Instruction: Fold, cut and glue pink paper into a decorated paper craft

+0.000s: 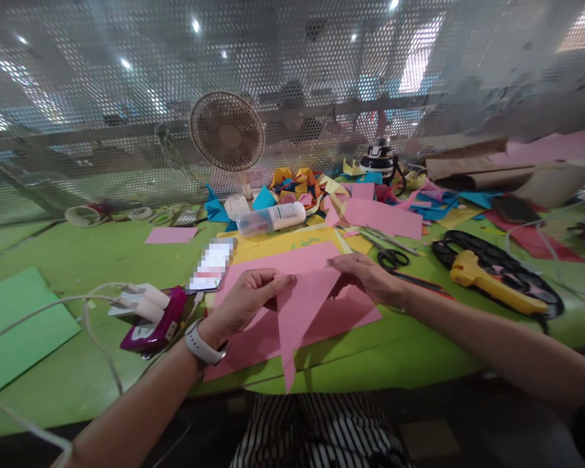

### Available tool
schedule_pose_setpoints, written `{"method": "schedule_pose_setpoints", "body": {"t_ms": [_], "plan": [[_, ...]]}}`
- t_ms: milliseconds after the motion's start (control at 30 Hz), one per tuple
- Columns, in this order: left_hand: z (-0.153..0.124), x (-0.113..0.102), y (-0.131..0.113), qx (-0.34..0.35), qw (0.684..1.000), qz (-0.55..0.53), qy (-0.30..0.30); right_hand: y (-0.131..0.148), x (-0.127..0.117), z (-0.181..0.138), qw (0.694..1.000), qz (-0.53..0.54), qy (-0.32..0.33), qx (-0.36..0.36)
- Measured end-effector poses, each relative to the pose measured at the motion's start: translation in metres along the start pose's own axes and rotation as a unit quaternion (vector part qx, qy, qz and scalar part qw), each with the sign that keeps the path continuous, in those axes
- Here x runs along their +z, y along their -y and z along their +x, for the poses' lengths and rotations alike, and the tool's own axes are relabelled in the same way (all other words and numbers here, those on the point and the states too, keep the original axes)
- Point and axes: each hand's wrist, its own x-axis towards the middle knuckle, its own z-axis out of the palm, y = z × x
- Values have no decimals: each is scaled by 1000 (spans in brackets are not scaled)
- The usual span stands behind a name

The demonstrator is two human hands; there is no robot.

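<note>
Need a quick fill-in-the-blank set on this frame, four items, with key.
1. The left hand and right hand both hold a folded sheet coloured ____.
2. The watch is worn on the ____ wrist.
3. The bottle is not upright; it lies on its ____.
4. The handles of the scissors are ____ in colour.

Missing words: pink; left; side; black.

Paper [306, 289] between phone [211, 265] and scissors [392, 260], fan [229, 136] behind bottle [271, 219]
</note>
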Motion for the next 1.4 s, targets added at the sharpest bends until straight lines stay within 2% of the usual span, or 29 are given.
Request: {"method": "schedule_pose_setpoints", "body": {"t_ms": [100, 167, 333, 500, 667, 800, 967, 1133, 1233, 1333, 1400], "plan": [[-1, 1, -2, 0, 1000, 28, 12, 9, 4, -2, 995, -95, 32, 0], [-2, 2, -4, 2, 998, 55, 21, 13, 5, -3, 992, -119, 45, -1], [-6, 6, -14, 4, 993, 105, 49, 17, 7, -4, 987, -143, 66, -16], [-9, 14, -28, -29, 992, 92, 80, 20, 8, -6, 985, -150, 82, -14], [-6, 17, -43, -25, 987, 105, 123, 26, 7, -8, 982, -153, 112, -15], [-5, 17, -60, -15, 975, 155, 158, 36, 7, -10, 982, -152, 110, -21], [-10, 22, -79, 42, 957, 234, 166, 58, 11, -15, 972, -200, 113, -50], [-14, 29, -82, 55, 943, 280, 172, 70, 17, -14, 925, -330, 160, -99], [-17, 30, -81, 65, 936, 301, 174, 74, 23, -12, 906, -365, 182, -112], [-21, 24, -80, 64, 934, 304, 175, 77, 22, -14, 908, -360, 192, -97], [-26, 15, -80, 57, 937, 301, 167, 76, 15, -18, 923, -323, 200, -55]]}}
